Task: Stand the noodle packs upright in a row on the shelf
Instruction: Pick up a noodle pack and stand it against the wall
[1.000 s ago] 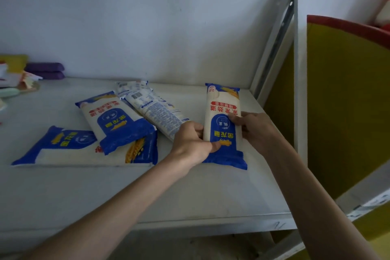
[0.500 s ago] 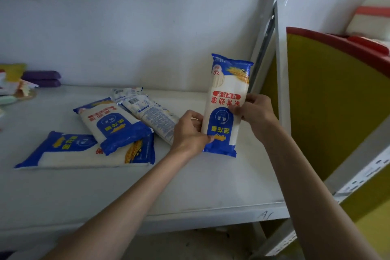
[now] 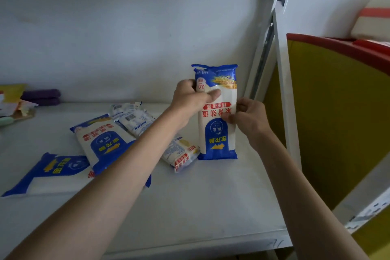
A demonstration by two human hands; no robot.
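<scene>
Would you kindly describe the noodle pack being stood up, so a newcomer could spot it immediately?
On the white shelf, look to its right end near the metal upright. There the upright pack stands on its blue end, held by the left hand and right hand. The other packs all lie flat.

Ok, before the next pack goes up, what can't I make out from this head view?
- Upright noodle pack: whether its base rests on the shelf or the back wall supports it; left hand and right hand cover both sides.
- Flat packs: how many are stacked; the left forearm crosses them.
- Items at the far left: cut by the edge, too dim to name.
</scene>
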